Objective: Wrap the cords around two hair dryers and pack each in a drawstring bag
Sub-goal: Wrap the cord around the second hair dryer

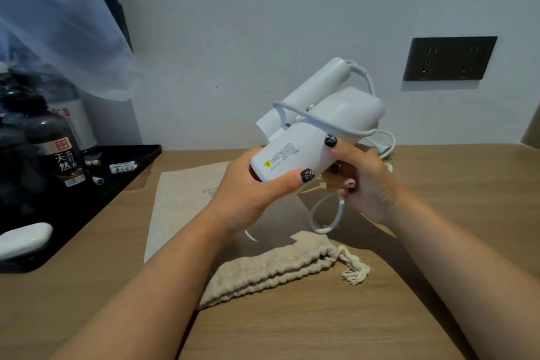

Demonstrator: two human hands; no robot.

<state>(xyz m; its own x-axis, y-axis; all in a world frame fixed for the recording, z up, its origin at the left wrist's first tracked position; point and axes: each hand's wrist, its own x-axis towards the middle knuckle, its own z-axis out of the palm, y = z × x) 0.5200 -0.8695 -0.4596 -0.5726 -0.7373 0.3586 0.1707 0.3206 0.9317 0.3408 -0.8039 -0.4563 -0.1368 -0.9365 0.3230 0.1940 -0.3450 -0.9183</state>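
Writing on dryer: the white hair dryer (295,152) carries a block of small grey print, too small to read, and a yellow warning triangle near its lower end.
Writing on bottle: the dark bottle (57,143) on the black tray (122,181) has a red square seal and large white Chinese characters, among them 天然; a barcode sits at the label's foot.
Writing on flat bag: faint grey lettering on the flat drawstring bag (181,199), not legible.
Left hand: the left hand (248,187) is raised above the table (438,213), fingers curled round the dryer's printed end, thumb with a dark painted nail pressed on its lower edge.
Right hand: the right hand (359,175) grips the dryer from the other side, thumb on top by the cord (321,123), lower fingers curled round a loop of cord that hangs beneath.
Cord: one turn crosses the dryer's body; more trails behind toward the wall.
Dryer position: held in the air over the flat bag, handle folded beside the body.
Filled bag: a bunched drawstring bag (274,269) with tasselled string lies on the table nearer the person.
Wall: a dark socket panel (450,58) at the right.
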